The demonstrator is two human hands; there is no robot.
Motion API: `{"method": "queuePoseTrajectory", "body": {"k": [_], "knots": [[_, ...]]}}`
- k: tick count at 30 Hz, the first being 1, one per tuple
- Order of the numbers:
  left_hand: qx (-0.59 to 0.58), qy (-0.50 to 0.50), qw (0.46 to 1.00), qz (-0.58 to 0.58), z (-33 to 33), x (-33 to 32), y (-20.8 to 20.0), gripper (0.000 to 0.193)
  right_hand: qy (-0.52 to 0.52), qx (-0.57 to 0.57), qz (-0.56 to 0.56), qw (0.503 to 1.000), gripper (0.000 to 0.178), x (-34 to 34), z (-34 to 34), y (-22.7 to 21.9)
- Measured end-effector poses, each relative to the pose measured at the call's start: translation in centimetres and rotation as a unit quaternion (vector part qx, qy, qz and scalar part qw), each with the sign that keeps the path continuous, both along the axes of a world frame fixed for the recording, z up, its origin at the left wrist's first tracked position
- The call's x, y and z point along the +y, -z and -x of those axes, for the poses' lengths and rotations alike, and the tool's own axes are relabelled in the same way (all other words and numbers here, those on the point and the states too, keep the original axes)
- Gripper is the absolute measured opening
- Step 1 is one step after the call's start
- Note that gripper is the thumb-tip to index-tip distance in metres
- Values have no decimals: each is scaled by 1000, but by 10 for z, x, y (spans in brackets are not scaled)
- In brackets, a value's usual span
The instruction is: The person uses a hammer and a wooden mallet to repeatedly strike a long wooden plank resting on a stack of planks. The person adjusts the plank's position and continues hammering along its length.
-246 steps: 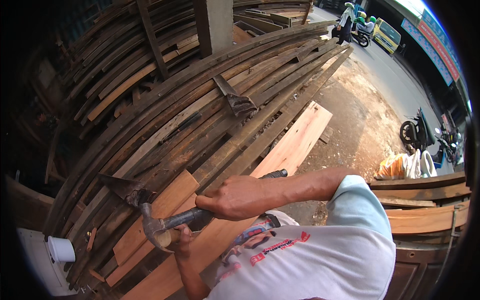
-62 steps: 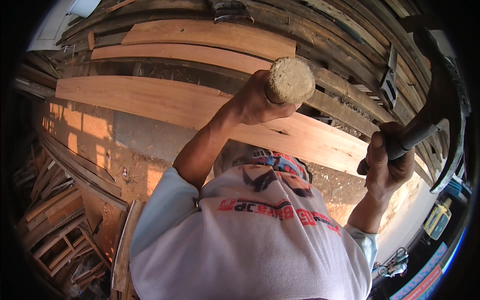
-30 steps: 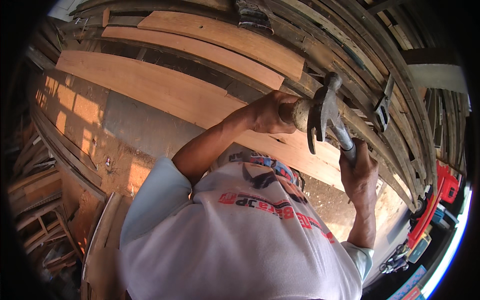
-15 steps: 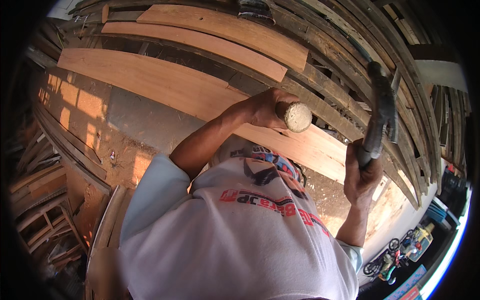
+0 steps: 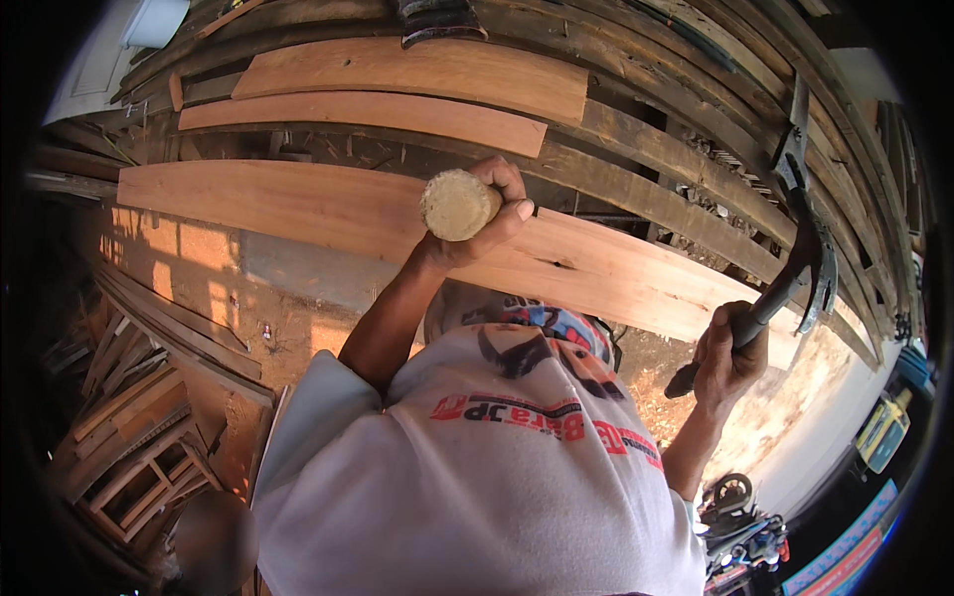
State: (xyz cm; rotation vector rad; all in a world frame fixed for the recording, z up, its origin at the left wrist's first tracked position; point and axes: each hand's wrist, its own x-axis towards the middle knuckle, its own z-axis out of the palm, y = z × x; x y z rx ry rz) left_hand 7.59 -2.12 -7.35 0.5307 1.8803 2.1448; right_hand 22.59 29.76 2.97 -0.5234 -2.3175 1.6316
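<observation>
My left hand [image 5: 487, 223] is closed round a thick round wooden piece [image 5: 459, 206]. Its pale, rough end faces up; the rest of it is hidden behind the hand. Below it a long, smooth reddish plank [image 5: 268, 204] lies across the view, with a dark knot right of the hand. My right hand [image 5: 730, 358] grips the dark handle of a metal-headed tool [image 5: 807, 243], held up at the right. Its head has a long narrow metal part and a curved part; the exact kind is unclear.
Two shorter reddish boards [image 5: 417, 74] lie on long weathered beams [image 5: 656, 199] beyond the plank. Scrap wood and a small wooden frame [image 5: 149, 482] are piled at lower left. A motorcycle [image 5: 735, 526] stands at lower right; a dark cloth-like thing [image 5: 440, 22] lies at the top.
My left hand has moved left with the wooden piece, turning its end leftward. The metal-headed tool has swung out to the right and lower in the right hand. The whole view has shifted.
</observation>
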Motion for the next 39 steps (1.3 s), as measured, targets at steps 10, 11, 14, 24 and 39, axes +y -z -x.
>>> {"method": "queuePoseTrajectory", "body": {"k": [10,11,14,24,39], "knots": [[49,-60,993,-87,26,-22,-93,21,32,-75,-6,997,14,-4,13,4],[71,-51,994,-71,28,-26,-96,21,28,-79,4,996,14,-6,16,6],[60,-35,997,-23,23,-18,-80,22,7,-92,43,995,18,-13,25,9],[95,-26,991,87,17,8,-75,23,-53,-99,-27,993,20,-24,33,3],[133,-10,979,155,13,30,-56,18,-60,144,32,987,21,-45,61,-51]]}}
